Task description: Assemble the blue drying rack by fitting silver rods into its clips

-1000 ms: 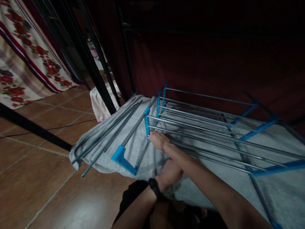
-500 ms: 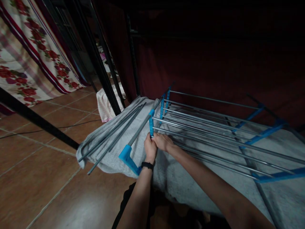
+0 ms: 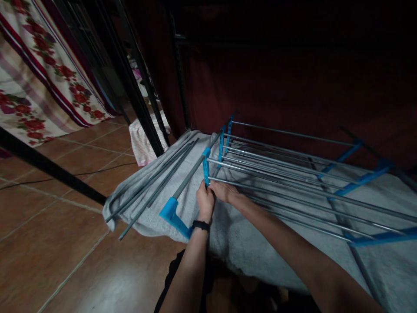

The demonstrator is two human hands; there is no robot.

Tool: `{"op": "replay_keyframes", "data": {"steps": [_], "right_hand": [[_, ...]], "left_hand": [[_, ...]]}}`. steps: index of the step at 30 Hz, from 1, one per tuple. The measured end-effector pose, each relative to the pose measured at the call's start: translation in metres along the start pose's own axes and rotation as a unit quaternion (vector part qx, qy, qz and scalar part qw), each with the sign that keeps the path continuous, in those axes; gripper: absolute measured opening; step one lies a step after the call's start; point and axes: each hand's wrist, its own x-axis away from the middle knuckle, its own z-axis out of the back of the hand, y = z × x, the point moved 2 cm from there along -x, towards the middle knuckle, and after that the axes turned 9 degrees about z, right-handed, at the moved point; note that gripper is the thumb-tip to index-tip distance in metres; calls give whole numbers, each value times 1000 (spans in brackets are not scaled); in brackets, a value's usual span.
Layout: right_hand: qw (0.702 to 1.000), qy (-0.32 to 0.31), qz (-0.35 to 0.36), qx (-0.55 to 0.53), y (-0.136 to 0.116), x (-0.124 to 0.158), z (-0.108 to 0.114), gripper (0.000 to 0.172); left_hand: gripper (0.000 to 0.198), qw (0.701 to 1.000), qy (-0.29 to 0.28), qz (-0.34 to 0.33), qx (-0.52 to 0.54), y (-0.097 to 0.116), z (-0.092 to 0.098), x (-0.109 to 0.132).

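1. Loose rods [image 3: 156,192] lay slantwise on the grey cloth [image 3: 241,248].
2. The left hand [image 3: 205,201] was curled closely round the lower end of the blue bracket [image 3: 206,169].
3. The right hand [image 3: 223,191], fingers bent, met it there; what it gripped, if anything, could not be told. The step in hand seemed to be work at the bracket's lower end; the next move called for 2 steady hands.
4. The rack [image 3: 293,185] stretched rightward over the cloth.

the rods [image 3: 293,132] are shiny metal; the blue fittings [image 3: 169,209] smooth plastic; the grey cloth [image 3: 254,243] looks fuzzy.
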Motion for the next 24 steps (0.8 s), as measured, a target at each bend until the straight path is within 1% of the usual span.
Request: {"op": "replay_keyframes", "data": {"steps": [7, 18, 24], "right_hand": [[1000, -5, 19, 2, 0, -4, -1, 36], [997, 22, 24, -74, 8, -9, -3, 32], [996, 9, 18, -82, 7, -13, -4, 28]], "left_hand": [[37, 1000, 3, 10, -7, 5, 0, 4], [37, 999, 21, 15, -24, 2, 0, 6], [40, 998, 43, 19, -43, 3, -2, 9]]}}
